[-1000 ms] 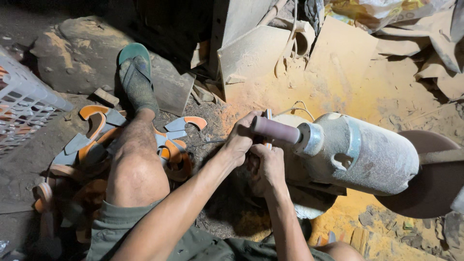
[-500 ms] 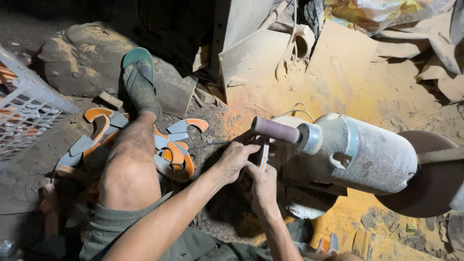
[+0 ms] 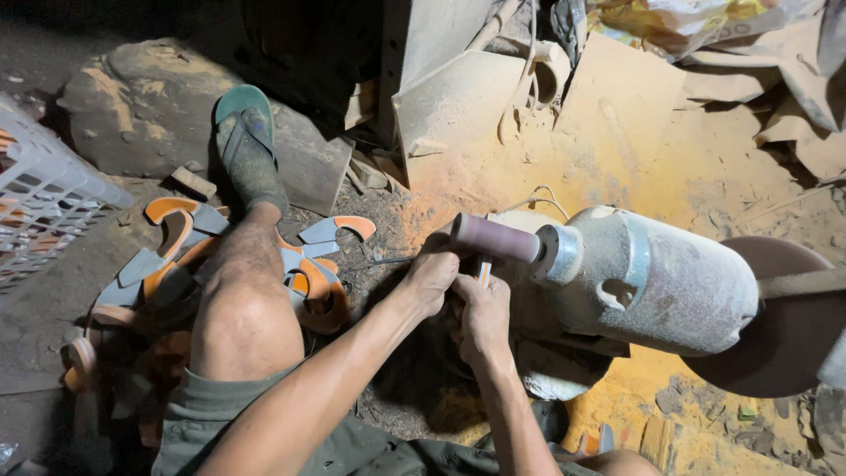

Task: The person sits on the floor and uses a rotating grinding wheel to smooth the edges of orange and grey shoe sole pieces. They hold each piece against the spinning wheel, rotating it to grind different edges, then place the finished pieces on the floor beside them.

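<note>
Both hands pinch one thin orange-and-grey piece (image 3: 484,270) just under the sanding drum (image 3: 495,238); the left hand (image 3: 432,280) closes its fingers on the piece from the near side, the right hand (image 3: 483,316) grips it from below, thumb and fingers pressed together on its lower end. Only a narrow strip of the piece shows between the fingers; its long axis runs nearly upright, upper end pointing up at the underside of the drum, touching or just short of it, I cannot tell which. The drum's own axis lies almost level, free end pointing left and slightly up, and it sticks out of the dusty grey motor (image 3: 648,282) set on the ochre floor.

A second ago the left hand reached up against the drum itself; half a second ago both hands sat lower with the piece showing below the drum; now they sit tighter together under it. A heap of orange and grey cut-outs (image 3: 313,264) lies beside the bare knee (image 3: 245,324); a white crate (image 3: 44,207) stands at far left.
</note>
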